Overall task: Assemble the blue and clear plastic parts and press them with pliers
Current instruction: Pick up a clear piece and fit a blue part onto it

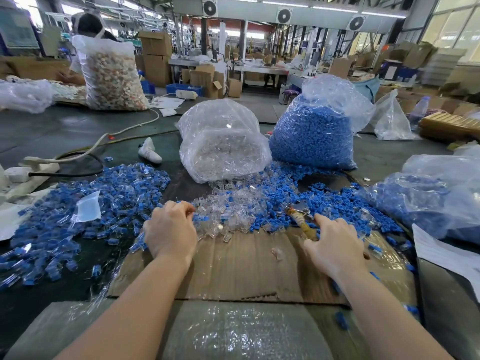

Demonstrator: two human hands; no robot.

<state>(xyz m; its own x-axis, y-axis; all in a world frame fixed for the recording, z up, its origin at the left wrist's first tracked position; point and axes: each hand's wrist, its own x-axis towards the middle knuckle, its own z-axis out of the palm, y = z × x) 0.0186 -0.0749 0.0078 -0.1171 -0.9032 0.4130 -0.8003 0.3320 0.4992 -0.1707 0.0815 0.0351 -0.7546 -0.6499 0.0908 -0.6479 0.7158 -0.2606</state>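
Blue plastic parts [335,203] are lying in a loose heap on the far right of a flattened cardboard sheet [246,266], small, matte and stubby, spilling from the foot of a tall clear bag of blue parts [311,136] standing behind them. Clear plastic parts [228,211] are forming a glassy, glinting pile just left of the blue ones, at the middle of the sheet's far edge, and are pouring from the mouth of a slumped bag of clear parts [223,146]. To the left, a wide spread of assembled pieces [78,214], blue cores showing inside clear shells, is covering the dark table [65,131]. The left hand [170,229] is hovering knuckles-up at the near left edge of the clear pile, its fingers curling inward at the tips; whether anything is pinched there cannot be told. The right hand [335,245] is resting on the cardboard and is gripping the pliers [302,219] by their worn yellowish handles, with the metal nose pointing away into the blue heap. Another bag of blue pieces [428,201] is lying at the far right. A second person [88,27] is sitting behind a bag of pale bits [114,76] at the back left.
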